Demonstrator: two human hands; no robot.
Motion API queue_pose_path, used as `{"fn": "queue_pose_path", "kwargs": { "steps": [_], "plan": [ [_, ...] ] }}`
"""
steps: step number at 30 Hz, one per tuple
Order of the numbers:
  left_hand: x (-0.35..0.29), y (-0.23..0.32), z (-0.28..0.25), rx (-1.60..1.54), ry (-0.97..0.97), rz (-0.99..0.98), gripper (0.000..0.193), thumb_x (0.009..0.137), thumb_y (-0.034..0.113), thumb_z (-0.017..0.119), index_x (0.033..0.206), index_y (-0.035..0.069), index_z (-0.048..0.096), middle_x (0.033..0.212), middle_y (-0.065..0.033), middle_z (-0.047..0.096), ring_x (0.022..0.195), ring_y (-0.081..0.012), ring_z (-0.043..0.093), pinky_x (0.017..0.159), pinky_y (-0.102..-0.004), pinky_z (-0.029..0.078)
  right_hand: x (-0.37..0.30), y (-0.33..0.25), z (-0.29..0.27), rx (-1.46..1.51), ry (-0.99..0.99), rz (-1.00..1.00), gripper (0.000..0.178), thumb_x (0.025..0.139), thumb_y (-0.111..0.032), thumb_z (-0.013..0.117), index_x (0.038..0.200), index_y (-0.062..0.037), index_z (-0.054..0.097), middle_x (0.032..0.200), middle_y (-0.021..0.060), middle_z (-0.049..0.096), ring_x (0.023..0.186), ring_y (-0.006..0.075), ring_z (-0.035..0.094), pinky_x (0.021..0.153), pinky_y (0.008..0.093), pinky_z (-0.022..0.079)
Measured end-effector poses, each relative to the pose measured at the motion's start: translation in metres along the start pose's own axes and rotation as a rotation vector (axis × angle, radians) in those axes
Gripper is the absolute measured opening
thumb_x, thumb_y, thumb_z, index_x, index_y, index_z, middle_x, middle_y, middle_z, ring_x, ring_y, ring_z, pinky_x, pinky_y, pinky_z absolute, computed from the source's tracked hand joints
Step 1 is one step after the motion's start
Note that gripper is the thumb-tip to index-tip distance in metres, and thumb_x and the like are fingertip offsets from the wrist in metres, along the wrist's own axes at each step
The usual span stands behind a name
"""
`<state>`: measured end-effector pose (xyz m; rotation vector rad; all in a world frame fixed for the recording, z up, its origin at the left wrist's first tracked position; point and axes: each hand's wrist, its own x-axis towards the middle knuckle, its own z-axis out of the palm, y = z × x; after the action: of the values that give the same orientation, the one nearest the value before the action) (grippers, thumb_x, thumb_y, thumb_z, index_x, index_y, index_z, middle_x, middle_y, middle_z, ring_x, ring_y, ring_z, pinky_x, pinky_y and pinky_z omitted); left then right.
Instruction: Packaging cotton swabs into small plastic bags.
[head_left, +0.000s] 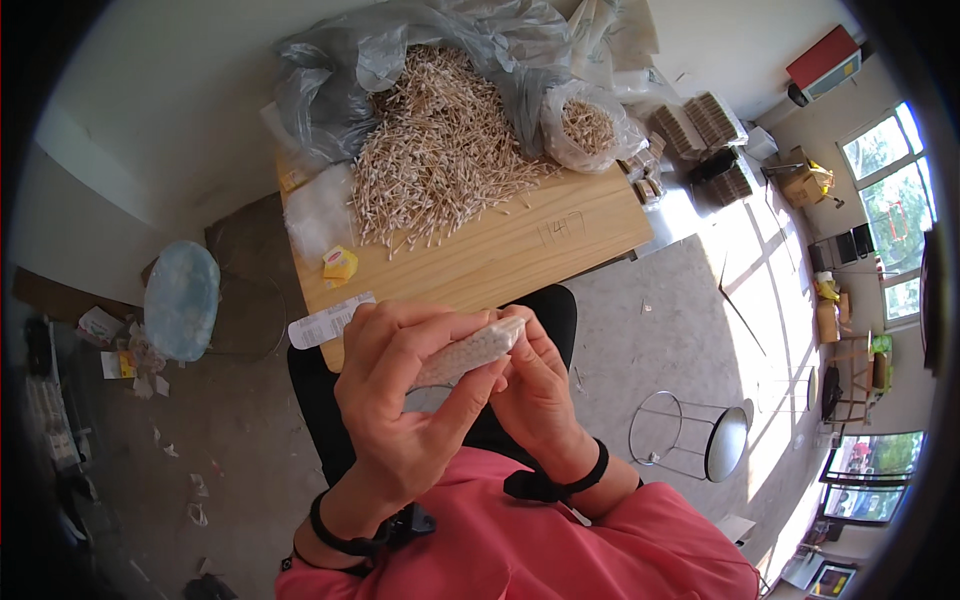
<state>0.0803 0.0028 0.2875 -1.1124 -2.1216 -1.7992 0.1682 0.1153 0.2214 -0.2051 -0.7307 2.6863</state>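
A small pack of cotton swabs (468, 357) is held up over my lap, its many white tips packed side by side. My left hand (392, 405) is closed round it, fingers over the far side and thumb along the near side. At the pack's right end, my right hand (540, 395) pinches the edge with thumb and fingers; the exact hold is partly hidden. Beyond my hands, a big heap of loose cotton swabs (440, 160) lies on the wooden table (480, 270). Clear plastic bags (320, 212) lie left of the heap, near a yellow packet (340, 263).
A printed label sheet (330, 320) sits at the table's near left corner. Grey plastic sheeting (325, 95) backs the heap, with a clear bag of swabs (587, 128) to its right. Stacked packs (712, 122) stand farther right. Stools (182, 300) flank the table; litter dots the floor.
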Motion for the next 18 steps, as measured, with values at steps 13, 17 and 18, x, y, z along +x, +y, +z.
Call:
{"fn": "queue_pose_path", "kwargs": {
  "steps": [13,17,18],
  "plan": [
    [-0.019,-0.004,-0.018,-0.469,-0.046,-0.087,0.04,0.076,0.002,0.08,0.112,-0.004,0.064,0.116,-0.0182,0.059,0.095,-0.0165,0.06,0.068,-0.0253,0.054,-0.006,-0.032,0.005,-1.049,-0.011,-1.013,0.022,0.085,0.011,0.056,0.099,-0.0027,0.064,0.1,0.0129,0.058,0.083,0.0176,0.058,0.07,0.0268,0.047],
    [-0.02,-0.004,-0.019,-0.662,-0.095,-0.139,0.041,0.08,0.0,0.077,0.117,-0.006,0.06,0.126,-0.0222,0.052,0.109,-0.0224,0.059,0.082,-0.03,0.056,-0.006,-0.036,0.015,-1.092,-0.013,-1.003,0.019,0.08,0.011,0.059,0.095,-0.0011,0.063,0.103,0.0161,0.062,0.085,0.0188,0.057,0.072,0.0274,0.046],
    [-0.02,-0.004,-0.019,-0.68,-0.096,-0.15,0.041,0.08,-0.001,0.075,0.118,-0.006,0.06,0.127,-0.0223,0.05,0.113,-0.0242,0.058,0.087,-0.0316,0.056,-0.006,-0.036,0.016,-1.089,-0.005,-1.006,0.019,0.08,0.011,0.059,0.095,-0.0011,0.063,0.103,0.0161,0.062,0.085,0.0188,0.057,0.072,0.0274,0.046]
  ]
}}
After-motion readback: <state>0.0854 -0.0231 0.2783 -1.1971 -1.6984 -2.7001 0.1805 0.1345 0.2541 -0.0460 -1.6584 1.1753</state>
